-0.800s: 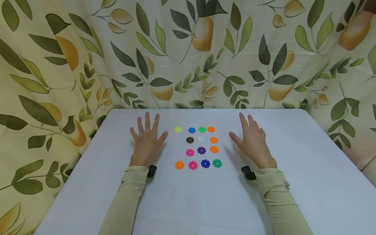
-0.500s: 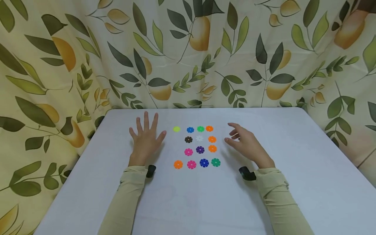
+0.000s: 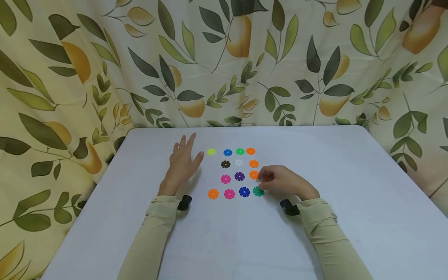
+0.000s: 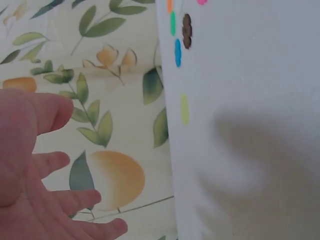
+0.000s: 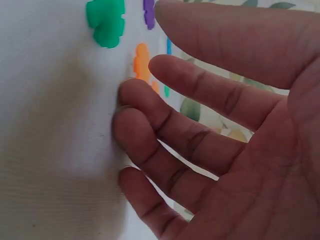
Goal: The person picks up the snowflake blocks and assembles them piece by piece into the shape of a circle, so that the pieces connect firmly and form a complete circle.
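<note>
Small notched plastic discs lie flat in rough rows on the white table. My right hand (image 3: 287,181) is at the right side of the group, fingers bent and thumb apart from the forefinger, with nothing between them. In the head view its fingertips overlap the edges of a teal-green disc (image 3: 258,191) and an orange disc (image 3: 253,175). The right wrist view has the green disc (image 5: 106,22) beyond the thumb. My left hand (image 3: 182,167), fingers spread and empty, is held over the table left of the discs; a yellow-green disc (image 3: 211,151) is nearest its thumb.
Among the other discs are a brown one (image 3: 225,164), a white one (image 3: 238,163), a purple one (image 3: 239,176) and a dark blue one (image 3: 244,192). A leaf-patterned curtain (image 3: 217,70) hangs behind the far table edge. Each wrist wears a small black camera (image 3: 289,207).
My right hand has come left and nearer to me, from beside the discs to the green one, its fingers bending. The left hand has turned, its thumb shifting slightly right.
</note>
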A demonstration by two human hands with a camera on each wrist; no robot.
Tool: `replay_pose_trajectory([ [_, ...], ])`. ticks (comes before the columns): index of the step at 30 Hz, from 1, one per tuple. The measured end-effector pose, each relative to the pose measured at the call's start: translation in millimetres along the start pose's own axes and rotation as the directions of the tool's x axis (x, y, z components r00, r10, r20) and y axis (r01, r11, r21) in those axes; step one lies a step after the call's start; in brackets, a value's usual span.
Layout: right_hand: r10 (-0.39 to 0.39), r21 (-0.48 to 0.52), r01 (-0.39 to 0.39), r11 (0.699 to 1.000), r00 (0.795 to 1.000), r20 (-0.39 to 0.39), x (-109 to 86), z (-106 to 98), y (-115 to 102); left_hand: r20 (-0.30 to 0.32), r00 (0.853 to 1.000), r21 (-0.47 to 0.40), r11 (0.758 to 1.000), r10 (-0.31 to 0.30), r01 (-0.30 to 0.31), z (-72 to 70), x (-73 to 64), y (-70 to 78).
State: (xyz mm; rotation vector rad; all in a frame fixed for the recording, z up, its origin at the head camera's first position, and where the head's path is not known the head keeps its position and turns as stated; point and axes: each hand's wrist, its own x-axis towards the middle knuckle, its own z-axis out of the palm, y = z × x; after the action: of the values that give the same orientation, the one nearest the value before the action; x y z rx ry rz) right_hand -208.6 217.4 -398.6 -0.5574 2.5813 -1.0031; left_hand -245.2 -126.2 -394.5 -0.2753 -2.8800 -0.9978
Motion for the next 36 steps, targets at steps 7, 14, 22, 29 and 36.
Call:
replay_pose_trajectory([
  [7, -0.012, -0.018, 0.013, 1.000, 1.000, 0.027, 4.7, 9.7, 2.3, -0.013, 0.999, -0.221, 0.975, 0.031, -0.033, -0.7, -3.7, 6.0],
  [14, -0.061, -0.067, 0.063, 0.996, 0.998, 0.030, 8.8, 13.3, 2.5, -0.013, 1.000, -0.322, 0.947, 0.009, -0.013, -2.1, -9.0, 19.6],
  [22, -0.089, -0.089, 0.091, 0.992, 0.996, 0.029, 12.9, 14.9, 6.4, -0.020, 0.989, -0.357, 0.923, 0.148, -0.145, 6.2, -17.8, 40.9],
  [29, -0.090, -0.079, 0.092, 0.993, 0.996, 0.028, 10.6, 12.0, 5.1, 0.244, 0.943, -0.313, 0.939, 0.227, -0.146, 25.2, -27.8, 69.1],
  [36, -0.084, -0.075, 0.086, 0.994, 0.996, 0.030, 11.5, 10.7, 4.1, 0.419, 0.872, -0.189, 0.964, 0.252, -0.187, 47.2, -29.8, 85.8],
])
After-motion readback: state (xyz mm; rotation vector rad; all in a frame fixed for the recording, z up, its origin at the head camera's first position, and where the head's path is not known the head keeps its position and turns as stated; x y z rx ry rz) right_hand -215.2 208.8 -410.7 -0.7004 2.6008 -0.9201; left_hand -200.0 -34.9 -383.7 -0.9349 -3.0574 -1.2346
